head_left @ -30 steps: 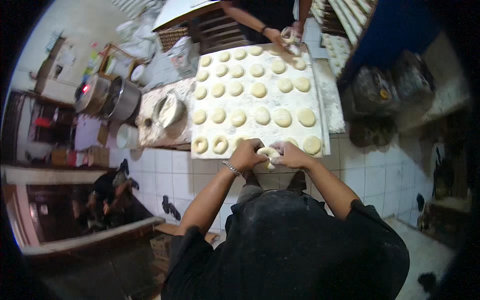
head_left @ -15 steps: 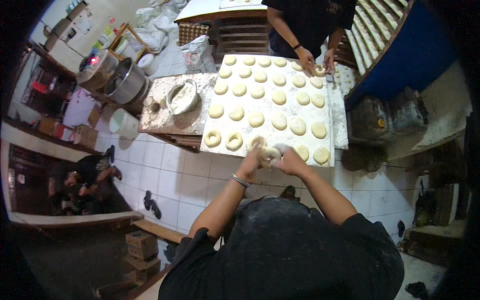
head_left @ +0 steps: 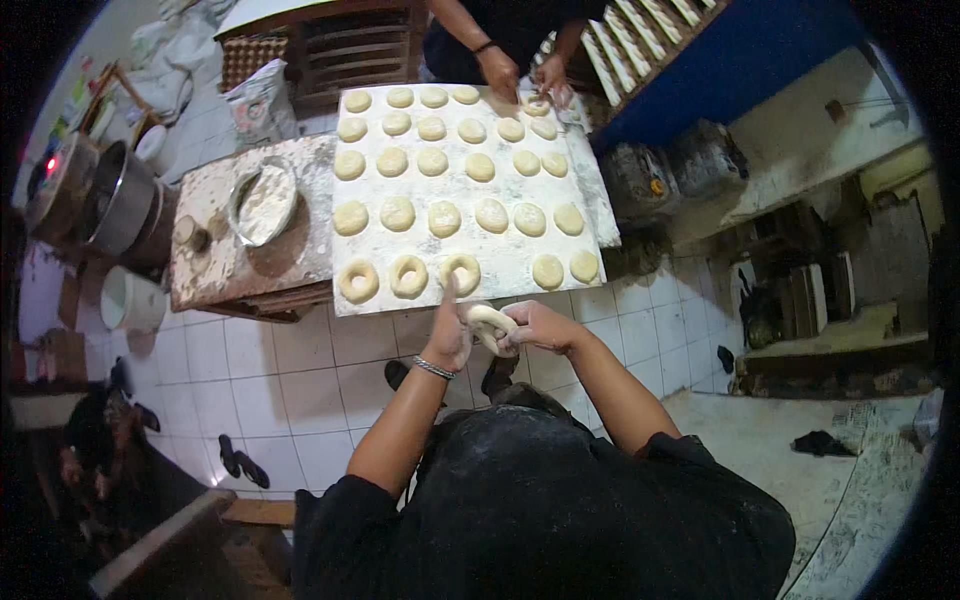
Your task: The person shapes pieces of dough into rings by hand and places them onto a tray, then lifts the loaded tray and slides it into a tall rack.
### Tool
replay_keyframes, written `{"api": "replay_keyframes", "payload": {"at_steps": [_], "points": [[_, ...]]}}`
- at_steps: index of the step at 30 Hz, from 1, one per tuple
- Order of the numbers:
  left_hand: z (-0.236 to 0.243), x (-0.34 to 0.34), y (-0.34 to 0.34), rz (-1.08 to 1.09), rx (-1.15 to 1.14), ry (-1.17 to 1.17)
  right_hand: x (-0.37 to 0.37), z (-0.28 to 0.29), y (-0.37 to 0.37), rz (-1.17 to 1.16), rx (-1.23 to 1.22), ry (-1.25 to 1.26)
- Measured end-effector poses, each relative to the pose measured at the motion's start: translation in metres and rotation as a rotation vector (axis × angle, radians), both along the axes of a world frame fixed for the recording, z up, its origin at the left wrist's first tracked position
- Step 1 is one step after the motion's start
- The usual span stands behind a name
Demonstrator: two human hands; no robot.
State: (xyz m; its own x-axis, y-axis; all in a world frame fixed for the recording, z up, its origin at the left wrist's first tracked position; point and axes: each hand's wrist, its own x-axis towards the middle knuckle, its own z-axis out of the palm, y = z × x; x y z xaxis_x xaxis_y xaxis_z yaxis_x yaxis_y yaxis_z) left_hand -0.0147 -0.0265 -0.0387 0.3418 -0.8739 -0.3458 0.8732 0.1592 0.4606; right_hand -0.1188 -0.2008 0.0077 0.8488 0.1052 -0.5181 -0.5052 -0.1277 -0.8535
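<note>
A pale dough ring [head_left: 490, 318] is held up between my two hands, just in front of the board's near edge. My right hand [head_left: 540, 327] grips its right side, thumb on top and fingers curled beneath. At its left side, my left hand [head_left: 450, 335] presses against it, one finger stretched out; some of its fingers are hidden or slightly blurred. Beyond lies a floured white board [head_left: 510, 275] with rows of round, flat dough pieces [head_left: 491, 216]. Along the near row are three shaped rings, including a dough ring [head_left: 460, 274] beside my left fingertips, and two uncut rounds at the right.
Across the board, a co-worker's hands [head_left: 525, 80] work at another dough ring [head_left: 536, 103]. A metal bowl of flour [head_left: 263, 205] stands on a low wooden table [head_left: 205, 260] to the left. A white bucket [head_left: 132, 300] is beside it. A tray rack [head_left: 650, 40] stands at far right.
My hands have drawn back from over the board toward my body with the dough ring, uncovering the third ring in the near row. The view has swung right, shifting the scene left.
</note>
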Motion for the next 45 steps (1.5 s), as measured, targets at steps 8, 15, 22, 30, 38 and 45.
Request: {"api": "replay_keyframes", "payload": {"at_steps": [8,15,22,30,38,45], "points": [[-0.015,-0.034,-0.012,-0.002,-0.090,-0.219,-0.037,0.008,-0.033,-0.371,0.162,-0.064],[0.019,-0.077,-0.078,-0.206,0.298,-0.683,-0.080,-0.037,-0.100,-0.205,0.291,-0.157],[0.011,-0.110,-0.135,-0.028,0.733,-0.728,-0.073,-0.033,-0.166,-0.121,-0.110,-0.081],[-0.026,-0.060,-0.142,0.520,0.590,-0.282,0.036,-0.061,-0.159,-0.111,0.024,-0.043],[-0.039,-0.056,-0.083,0.050,0.888,-0.816,0.018,-0.064,-0.185,-0.157,-0.731,-0.162],[-0.052,-0.001,-0.142,-0.236,1.031,-1.292,0.018,-0.061,-0.185,0.147,-0.858,-0.079]]}}
